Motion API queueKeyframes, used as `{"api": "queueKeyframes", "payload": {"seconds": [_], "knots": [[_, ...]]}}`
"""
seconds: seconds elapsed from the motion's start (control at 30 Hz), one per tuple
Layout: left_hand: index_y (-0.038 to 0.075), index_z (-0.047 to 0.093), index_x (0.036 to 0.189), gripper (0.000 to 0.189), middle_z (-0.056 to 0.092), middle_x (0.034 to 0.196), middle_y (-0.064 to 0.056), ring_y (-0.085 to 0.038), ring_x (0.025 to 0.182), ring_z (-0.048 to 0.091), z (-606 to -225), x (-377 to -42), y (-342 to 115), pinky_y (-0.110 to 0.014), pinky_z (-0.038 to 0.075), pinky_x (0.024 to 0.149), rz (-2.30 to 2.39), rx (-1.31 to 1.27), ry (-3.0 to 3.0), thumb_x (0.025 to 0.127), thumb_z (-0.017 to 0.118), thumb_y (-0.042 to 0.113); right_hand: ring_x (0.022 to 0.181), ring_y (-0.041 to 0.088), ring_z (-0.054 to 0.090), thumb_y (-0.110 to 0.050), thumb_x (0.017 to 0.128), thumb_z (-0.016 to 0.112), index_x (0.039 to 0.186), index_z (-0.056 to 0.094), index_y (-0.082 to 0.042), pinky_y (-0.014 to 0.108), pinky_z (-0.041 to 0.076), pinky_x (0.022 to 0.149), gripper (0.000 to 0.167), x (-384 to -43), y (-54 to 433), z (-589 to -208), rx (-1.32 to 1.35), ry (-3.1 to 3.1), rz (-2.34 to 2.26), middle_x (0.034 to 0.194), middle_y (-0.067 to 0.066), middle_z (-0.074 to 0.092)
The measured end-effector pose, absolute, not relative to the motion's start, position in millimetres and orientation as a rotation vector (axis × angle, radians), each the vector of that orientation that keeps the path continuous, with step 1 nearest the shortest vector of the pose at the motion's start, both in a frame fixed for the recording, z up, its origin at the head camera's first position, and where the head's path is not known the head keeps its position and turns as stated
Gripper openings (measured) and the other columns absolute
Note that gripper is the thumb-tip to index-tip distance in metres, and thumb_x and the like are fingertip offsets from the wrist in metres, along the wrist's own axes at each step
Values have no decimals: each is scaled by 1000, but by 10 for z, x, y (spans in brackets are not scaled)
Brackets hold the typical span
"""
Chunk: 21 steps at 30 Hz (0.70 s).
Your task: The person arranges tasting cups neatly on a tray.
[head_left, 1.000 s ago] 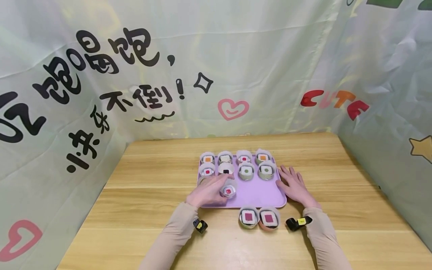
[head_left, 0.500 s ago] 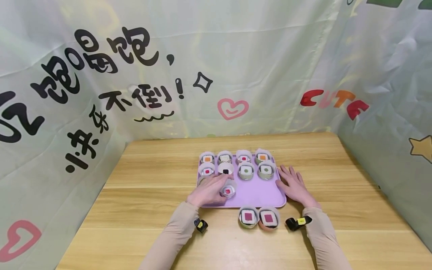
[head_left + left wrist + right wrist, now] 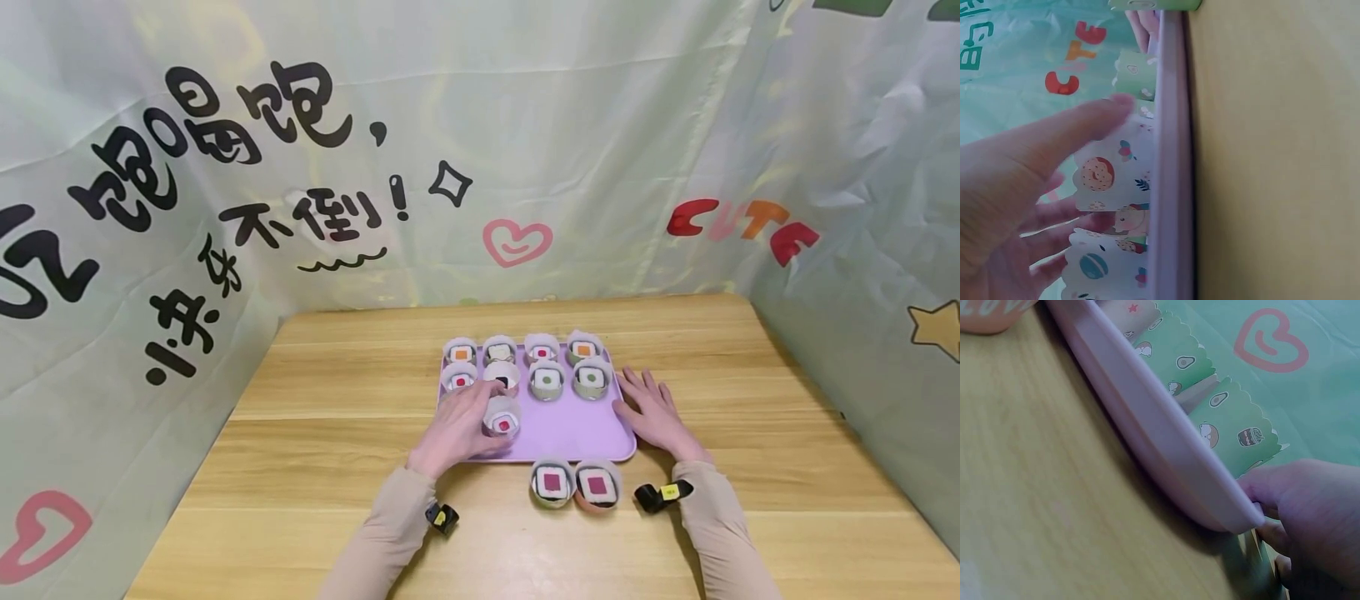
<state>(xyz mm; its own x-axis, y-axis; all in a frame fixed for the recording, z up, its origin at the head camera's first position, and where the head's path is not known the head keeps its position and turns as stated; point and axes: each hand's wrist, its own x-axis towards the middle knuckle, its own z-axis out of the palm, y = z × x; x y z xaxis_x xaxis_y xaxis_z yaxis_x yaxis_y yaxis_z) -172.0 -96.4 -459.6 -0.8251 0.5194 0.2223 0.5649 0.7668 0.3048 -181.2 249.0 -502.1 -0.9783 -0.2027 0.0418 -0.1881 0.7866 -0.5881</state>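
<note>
My left hand [image 3: 450,429] holds a pale paper baking cup [image 3: 502,423] at the front left of a lilac tray [image 3: 573,427]. Thumb and fingers reach round the cup, which contains a white sushi-like piece with a red centre. In the left wrist view the thumb lies by a donut-printed cup [image 3: 1119,172], fingers behind it, a second patterned cup [image 3: 1104,269] beside. The right hand [image 3: 660,422] rests at the tray's right edge, fingers straight and spread. Its thumb touches the tray rim [image 3: 1166,437] near the corner, seen in the right wrist view.
Two rows of paper cups fill the back of the tray, holding pieces with orange, red, black or green centres. Two more cups [image 3: 552,482] with purple-centred pieces stand on the wooden table [image 3: 300,483] before it. A printed cloth [image 3: 600,167] hangs behind.
Between the last two frames my left hand shifts left, and the cup it holds slides slightly left too. The right hand and the tray stay in place.
</note>
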Motion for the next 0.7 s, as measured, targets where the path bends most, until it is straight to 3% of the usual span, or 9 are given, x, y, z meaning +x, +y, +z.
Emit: {"api": "queueKeyframes", "payload": {"seconds": [0.17,0.43,0.7], "knots": [[13,52,132,77,67,121,-2,-23,114,66,-4632,-1680,-972,-48,50,106,-636,-793,-2765,72,87,48,149,59,6,-27,102,51,151,36,8,72,1,119,61,-1824,2497,-5035,-328,2953,-966,160,34,23],[10,54,128,72,70,113,-5,-22,102,68,-4650,-1674,-936,-47,53,99,-650,-776,-2692,72,90,39,149,59,6,-27,102,51,150,36,9,73,1,119,62,-1840,2508,-5067,-338,2958,-971,160,36,22],[10,55,129,73,71,113,-5,-24,103,69,-4673,-1688,-944,-45,55,96,-657,-771,-2666,71,91,35,149,59,7,-27,102,50,151,36,8,72,1,119,61,-1847,2514,-5074,-332,2964,-953,160,35,23]]}}
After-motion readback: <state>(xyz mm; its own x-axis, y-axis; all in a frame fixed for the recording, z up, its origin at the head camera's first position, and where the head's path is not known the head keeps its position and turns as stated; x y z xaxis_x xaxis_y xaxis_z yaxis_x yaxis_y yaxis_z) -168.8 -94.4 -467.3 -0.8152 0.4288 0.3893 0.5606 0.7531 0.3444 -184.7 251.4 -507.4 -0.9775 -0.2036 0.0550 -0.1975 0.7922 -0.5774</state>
